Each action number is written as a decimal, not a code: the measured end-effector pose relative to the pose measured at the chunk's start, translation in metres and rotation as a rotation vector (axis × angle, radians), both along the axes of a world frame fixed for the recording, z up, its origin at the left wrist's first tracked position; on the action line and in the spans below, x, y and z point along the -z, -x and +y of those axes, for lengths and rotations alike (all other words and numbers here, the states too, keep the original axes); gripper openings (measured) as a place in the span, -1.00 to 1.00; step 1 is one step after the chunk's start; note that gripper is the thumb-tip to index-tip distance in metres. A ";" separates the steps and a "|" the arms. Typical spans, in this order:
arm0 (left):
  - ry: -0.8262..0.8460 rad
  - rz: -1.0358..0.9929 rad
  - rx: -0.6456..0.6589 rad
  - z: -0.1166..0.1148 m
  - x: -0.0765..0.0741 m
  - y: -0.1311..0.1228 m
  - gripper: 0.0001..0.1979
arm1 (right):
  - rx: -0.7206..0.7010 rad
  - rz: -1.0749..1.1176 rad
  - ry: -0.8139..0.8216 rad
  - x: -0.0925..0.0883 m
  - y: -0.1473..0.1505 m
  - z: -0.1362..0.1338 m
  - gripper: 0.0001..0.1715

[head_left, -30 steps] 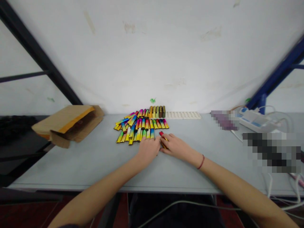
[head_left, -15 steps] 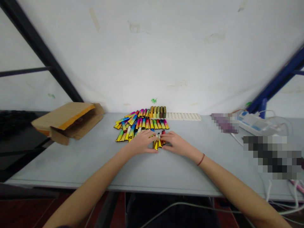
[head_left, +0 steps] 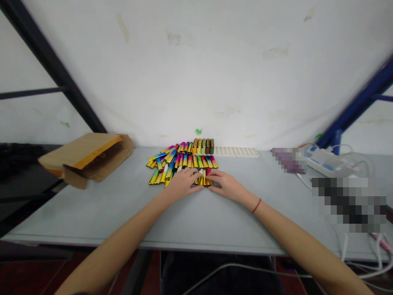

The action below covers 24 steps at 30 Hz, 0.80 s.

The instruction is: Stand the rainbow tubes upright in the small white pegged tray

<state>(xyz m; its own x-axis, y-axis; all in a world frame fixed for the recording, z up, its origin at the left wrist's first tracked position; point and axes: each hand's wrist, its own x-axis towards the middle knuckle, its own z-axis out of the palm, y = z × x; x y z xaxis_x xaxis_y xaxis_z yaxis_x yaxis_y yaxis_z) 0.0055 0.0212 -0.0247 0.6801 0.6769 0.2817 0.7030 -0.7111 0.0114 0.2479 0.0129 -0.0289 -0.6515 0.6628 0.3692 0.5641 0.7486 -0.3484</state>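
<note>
A heap of shiny rainbow-coloured lighters (head_left: 179,162) lies in the middle of a grey table (head_left: 123,213), near the wall. My left hand (head_left: 181,183) and my right hand (head_left: 222,183) rest on the table at the heap's near edge. Between their fingertips stands a small bunch of lighters (head_left: 202,178), pressed together from both sides. Both hands have their fingers curled inward against that bunch. A red cord is round my right wrist.
A torn brown cardboard box (head_left: 86,157) lies on its side at the left. A white perforated tray (head_left: 236,151) sits behind the heap by the wall. A white power strip (head_left: 325,162) with cables sits at the right. Dark frame bars slant up on both sides.
My left hand has moved from lying flat beside the heap to closing against my right hand. A few lighters are now gathered upright between the two hands, and pushed slightly toward the heap.
</note>
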 end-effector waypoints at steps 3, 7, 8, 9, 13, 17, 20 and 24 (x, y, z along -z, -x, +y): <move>-0.032 -0.020 -0.007 -0.001 0.001 -0.004 -0.57 | 0.026 0.003 -0.021 0.001 0.003 0.002 -0.73; -0.083 -0.028 0.030 -0.002 0.003 -0.009 -0.63 | 0.029 0.033 0.000 0.001 0.002 0.001 -0.78; -0.087 -0.022 0.043 -0.002 0.003 -0.009 -0.65 | 0.020 0.039 0.011 0.001 0.001 0.001 -0.78; -0.090 -0.014 0.051 -0.002 0.003 -0.010 -0.66 | 0.010 0.043 0.022 0.000 -0.001 0.000 -0.77; -0.139 -0.007 0.025 -0.006 -0.002 -0.014 -0.62 | -0.025 0.044 0.036 -0.002 -0.018 -0.004 -0.68; -0.124 -0.073 0.155 -0.019 -0.009 -0.038 -0.59 | -0.001 0.043 0.006 0.001 -0.045 0.000 -0.66; -0.012 -0.086 0.420 -0.031 -0.006 -0.071 -0.62 | 0.086 0.017 -0.019 0.010 -0.065 0.011 -0.73; 0.162 -0.082 0.692 -0.039 0.008 -0.111 -0.59 | 0.166 0.008 -0.037 0.024 -0.077 0.023 -0.67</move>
<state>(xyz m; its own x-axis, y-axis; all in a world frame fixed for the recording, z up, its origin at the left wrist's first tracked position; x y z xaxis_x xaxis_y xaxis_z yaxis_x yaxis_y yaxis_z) 0.1163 -0.0175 -0.0323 0.9495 0.1356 0.2830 0.0836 -0.9785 0.1883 0.3245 0.0356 -0.0525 -0.5315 0.7468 0.3997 0.6783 0.6579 -0.3273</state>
